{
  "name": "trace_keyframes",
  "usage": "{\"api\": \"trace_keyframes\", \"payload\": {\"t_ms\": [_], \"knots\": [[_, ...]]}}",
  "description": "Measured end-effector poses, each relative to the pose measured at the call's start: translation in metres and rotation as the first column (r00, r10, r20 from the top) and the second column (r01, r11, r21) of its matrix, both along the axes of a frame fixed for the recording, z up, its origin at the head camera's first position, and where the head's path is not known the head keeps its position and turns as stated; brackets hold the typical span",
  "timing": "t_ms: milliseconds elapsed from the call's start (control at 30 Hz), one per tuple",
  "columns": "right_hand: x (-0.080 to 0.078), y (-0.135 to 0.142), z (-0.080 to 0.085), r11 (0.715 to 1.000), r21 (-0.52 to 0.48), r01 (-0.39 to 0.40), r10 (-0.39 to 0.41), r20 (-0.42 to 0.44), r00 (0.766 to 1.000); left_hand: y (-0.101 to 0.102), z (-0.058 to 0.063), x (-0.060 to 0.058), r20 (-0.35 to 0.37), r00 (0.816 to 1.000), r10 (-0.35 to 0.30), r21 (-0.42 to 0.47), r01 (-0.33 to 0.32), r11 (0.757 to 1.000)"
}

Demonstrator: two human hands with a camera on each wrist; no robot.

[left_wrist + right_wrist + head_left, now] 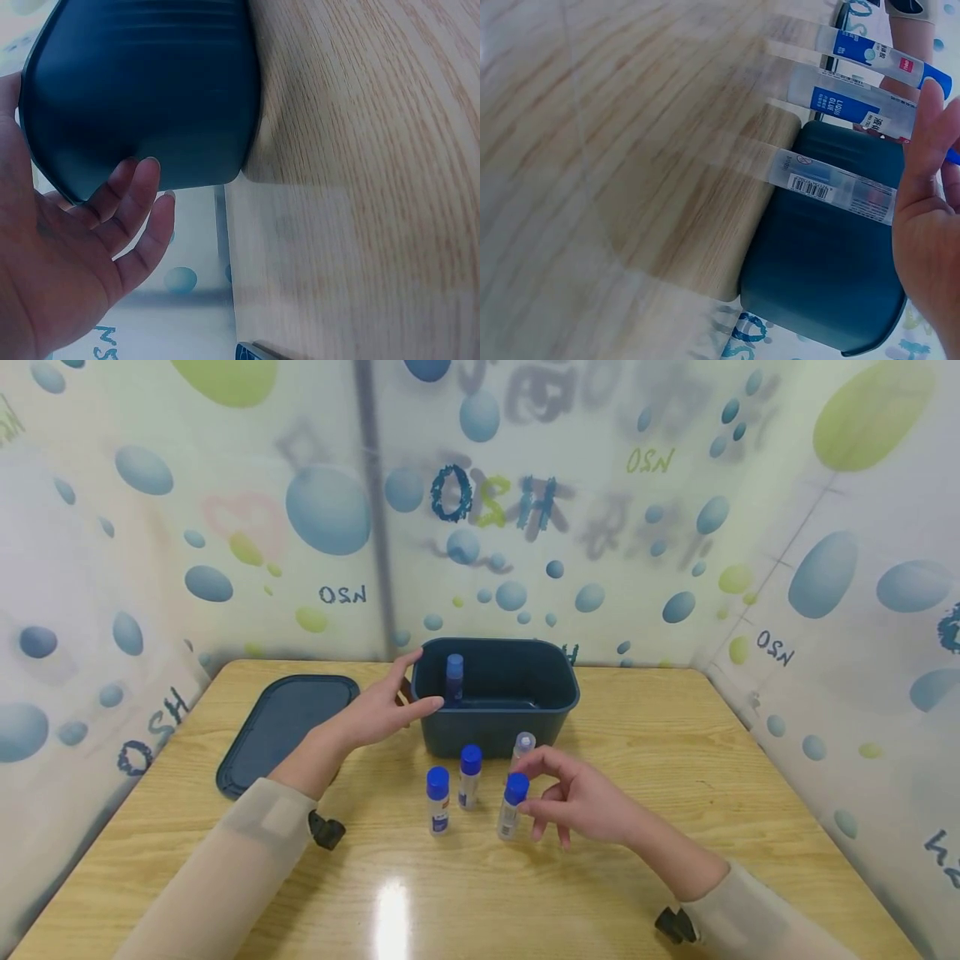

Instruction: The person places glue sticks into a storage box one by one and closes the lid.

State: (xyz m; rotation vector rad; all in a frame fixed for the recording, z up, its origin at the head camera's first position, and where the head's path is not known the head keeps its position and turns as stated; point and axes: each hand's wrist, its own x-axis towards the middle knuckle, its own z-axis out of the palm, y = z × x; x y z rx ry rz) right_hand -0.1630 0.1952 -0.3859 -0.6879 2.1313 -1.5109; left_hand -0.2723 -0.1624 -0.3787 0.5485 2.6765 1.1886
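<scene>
Four bottles (438, 806) stand mid-table, before the bin (487, 731) at the table's (675, 752) back edge; one more inside, left end. Your right hand (588, 802) curls thumb and forefinger round the front-right bottle's (508, 822) blue cap (517, 788). Your left hand (378, 706), fingers loosely spread, touches the bin's left end. Lid (288, 722) near back-left corner.

- Bin (480, 735): dark blue, uncovered, upright.
- Front glue bottles (438, 814): three, blue-capped, labelled, roughly upright before it.
- Pale-topped bottle (524, 744): near its front wall.
- Inner bottle (454, 679): blue-capped, inside, left end.
</scene>
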Motion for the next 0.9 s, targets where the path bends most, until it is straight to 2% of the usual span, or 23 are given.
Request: {"api": "trace_keyframes", "payload": {"t_ms": [533, 700, 900], "knots": [[0.003, 0.001, -0.003, 1.0, -0.002, -0.012, 0.012, -0.056, 0.998, 0.001, 0.001, 0.001, 0.004, 1.0, -0.006, 0.005, 0.006, 1.0], [0.008, 0.002, 0.002, 0.999, -0.017, -0.03, 0.029, -0.066, 0.997, 0.001, 0.0, 0.001, 0.006, 1.0, -0.007, 0.016, 0.007, 1.0], [0.013, 0.001, 0.015, 0.997, -0.061, -0.05, 0.04, -0.16, 0.986, 0.001, 0.0, 0.001, 0.011, 1.0, -0.003, 0.019, 0.003, 1.0]]}}
